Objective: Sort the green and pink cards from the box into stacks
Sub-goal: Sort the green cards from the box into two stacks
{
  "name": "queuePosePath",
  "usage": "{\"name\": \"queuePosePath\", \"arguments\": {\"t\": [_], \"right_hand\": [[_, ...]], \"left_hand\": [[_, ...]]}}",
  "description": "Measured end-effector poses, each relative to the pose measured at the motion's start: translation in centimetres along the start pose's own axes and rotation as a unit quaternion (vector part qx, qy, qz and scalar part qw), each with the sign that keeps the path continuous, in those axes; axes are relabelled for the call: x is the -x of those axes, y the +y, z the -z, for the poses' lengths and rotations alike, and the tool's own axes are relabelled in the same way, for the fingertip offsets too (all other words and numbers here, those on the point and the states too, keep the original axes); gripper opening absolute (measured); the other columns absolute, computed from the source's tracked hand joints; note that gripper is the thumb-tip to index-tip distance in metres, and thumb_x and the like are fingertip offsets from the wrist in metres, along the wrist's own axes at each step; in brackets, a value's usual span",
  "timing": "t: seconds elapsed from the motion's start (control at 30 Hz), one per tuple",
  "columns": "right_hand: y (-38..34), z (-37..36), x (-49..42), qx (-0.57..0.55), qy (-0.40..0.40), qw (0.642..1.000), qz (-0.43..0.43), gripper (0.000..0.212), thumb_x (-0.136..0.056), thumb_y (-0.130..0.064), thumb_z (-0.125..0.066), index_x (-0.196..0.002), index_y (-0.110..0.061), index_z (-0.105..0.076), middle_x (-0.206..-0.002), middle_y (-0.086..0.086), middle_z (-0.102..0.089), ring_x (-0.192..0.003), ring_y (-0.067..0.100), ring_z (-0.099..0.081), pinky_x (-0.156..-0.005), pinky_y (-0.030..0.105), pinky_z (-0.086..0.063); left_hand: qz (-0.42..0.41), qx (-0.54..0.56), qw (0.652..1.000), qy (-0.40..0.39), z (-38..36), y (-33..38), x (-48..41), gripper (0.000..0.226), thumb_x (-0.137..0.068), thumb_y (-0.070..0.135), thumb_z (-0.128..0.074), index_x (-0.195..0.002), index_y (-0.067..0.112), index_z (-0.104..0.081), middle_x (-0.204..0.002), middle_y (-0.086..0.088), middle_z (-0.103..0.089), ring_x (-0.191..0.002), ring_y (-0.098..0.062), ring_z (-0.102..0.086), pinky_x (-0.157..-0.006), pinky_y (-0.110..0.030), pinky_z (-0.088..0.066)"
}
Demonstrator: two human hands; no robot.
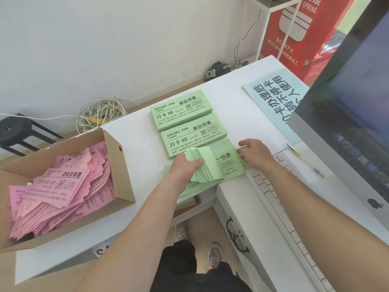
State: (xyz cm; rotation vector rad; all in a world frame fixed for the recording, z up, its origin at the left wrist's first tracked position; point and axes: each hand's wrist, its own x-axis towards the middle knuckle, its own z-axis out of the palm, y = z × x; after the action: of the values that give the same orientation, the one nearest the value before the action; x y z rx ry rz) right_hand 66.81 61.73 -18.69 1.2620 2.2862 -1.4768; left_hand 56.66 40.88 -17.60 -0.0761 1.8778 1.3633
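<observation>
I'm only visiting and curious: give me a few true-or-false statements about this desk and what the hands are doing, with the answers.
1. The cardboard box holds pink cards. True.
2. The left hand grips a bundle of green cards. True.
3. Pink stacks are laid out on the desk. False: the stacks there are green stacks.
4. The right hand is typing. False: it touches the edge of the nearest green stack, beside the keyboard.
</observation>
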Motion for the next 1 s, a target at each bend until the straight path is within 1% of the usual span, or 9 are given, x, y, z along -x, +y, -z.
{"name": "queuePosePath", "arguments": {"t": [0.07,0.17,0.3,0.4,0.53,0.7,0.77,0.9,1.0], "right_hand": [[0.1,0.1,-0.1,0.002,-0.003,1.000,0.000,0.040,-0.089,-0.020,-0.053,-0.128,-0.021,-0.063,-0.122,0.002,-0.069,-0.110,0.023,-0.066,-0.099,0.046,-0.054],[0.2,0.2,-0.2,0.010,-0.008,1.000,0.005,0.039,-0.087,-0.023,-0.053,-0.124,-0.022,-0.066,-0.123,0.001,-0.069,-0.112,0.022,-0.065,-0.102,0.047,-0.052],[0.2,0.2,-0.3,0.008,-0.006,1.000,0.007,0.037,-0.087,-0.024,-0.053,-0.122,-0.022,-0.066,-0.122,0.000,-0.069,-0.112,0.023,-0.066,-0.102,0.048,-0.052],[0.1,0.0,-0.2,0.004,-0.001,1.000,0.011,0.035,-0.091,-0.021,-0.054,-0.123,-0.020,-0.066,-0.123,0.001,-0.069,-0.112,0.023,-0.066,-0.102,0.047,-0.052],[-0.1,-0.2,0.0,0.007,0.007,1.000,0.019,0.033,-0.093,-0.019,-0.055,-0.124,-0.018,-0.067,-0.124,0.000,-0.068,-0.112,0.022,-0.065,-0.101,0.046,-0.052],[-0.2,-0.2,0.0,0.008,0.008,1.000,0.021,0.031,-0.093,-0.019,-0.056,-0.121,-0.019,-0.068,-0.122,0.000,-0.068,-0.111,0.021,-0.066,-0.101,0.046,-0.052],[-0.2,-0.2,0.0,0.009,0.008,1.000,0.021,0.030,-0.094,-0.020,-0.056,-0.121,-0.019,-0.068,-0.121,0.000,-0.068,-0.110,0.021,-0.066,-0.100,0.046,-0.052],[-0.2,-0.1,0.0,0.015,0.006,1.000,0.023,0.031,-0.094,-0.020,-0.056,-0.122,-0.019,-0.068,-0.122,0.000,-0.068,-0.111,0.022,-0.066,-0.100,0.046,-0.052],[-0.3,-0.1,0.0,0.018,0.003,0.999,0.026,0.031,-0.095,-0.019,-0.055,-0.124,-0.018,-0.067,-0.123,0.000,-0.067,-0.111,0.022,-0.065,-0.100,0.045,-0.053]], "left_hand": [[0.001,0.012,1.000,0.004,0.0,-0.2,-0.1,0.033,-0.092,0.013,-0.071,-0.122,0.012,-0.059,-0.116,-0.002,-0.071,-0.111,-0.023,-0.066,-0.093,-0.039,-0.049],[0.005,0.021,1.000,0.004,0.0,-0.5,-0.2,0.028,-0.093,0.012,-0.070,-0.118,0.017,-0.061,-0.116,0.000,-0.072,-0.111,-0.023,-0.066,-0.102,-0.047,-0.047],[0.002,0.024,1.000,0.013,-0.1,-0.7,-0.5,0.031,-0.093,0.010,-0.069,-0.123,0.014,-0.061,-0.115,0.000,-0.072,-0.110,-0.022,-0.066,-0.098,-0.043,-0.049],[0.007,0.026,1.000,0.009,-0.1,-0.5,-0.5,0.032,-0.094,0.010,-0.068,-0.125,0.013,-0.061,-0.117,-0.002,-0.072,-0.109,-0.022,-0.067,-0.102,-0.047,-0.049],[0.011,0.025,1.000,0.003,-0.1,-0.2,-0.4,0.027,-0.096,0.005,-0.063,-0.123,0.009,-0.062,-0.113,-0.008,-0.073,-0.106,-0.027,-0.069,-0.096,-0.049,-0.054],[0.009,0.012,1.000,-0.002,0.0,0.0,-0.3,0.020,-0.097,0.000,-0.058,-0.114,0.010,-0.063,-0.115,-0.013,-0.071,-0.108,-0.031,-0.067,-0.100,-0.053,-0.051],[0.008,0.013,1.000,-0.010,0.0,0.1,-0.2,0.021,-0.098,-0.002,-0.055,-0.111,0.013,-0.064,-0.117,-0.014,-0.071,-0.111,-0.033,-0.066,-0.100,-0.055,-0.050],[0.009,0.008,1.000,-0.019,-0.1,0.2,-0.2,0.024,-0.100,-0.002,-0.051,-0.117,0.009,-0.063,-0.118,-0.015,-0.070,-0.111,-0.034,-0.066,-0.100,-0.055,-0.050],[0.009,0.007,0.999,-0.031,-0.1,0.5,0.1,0.022,-0.101,-0.003,-0.049,-0.112,0.010,-0.063,-0.114,-0.015,-0.070,-0.108,-0.035,-0.066,-0.098,-0.054,-0.052]]}}
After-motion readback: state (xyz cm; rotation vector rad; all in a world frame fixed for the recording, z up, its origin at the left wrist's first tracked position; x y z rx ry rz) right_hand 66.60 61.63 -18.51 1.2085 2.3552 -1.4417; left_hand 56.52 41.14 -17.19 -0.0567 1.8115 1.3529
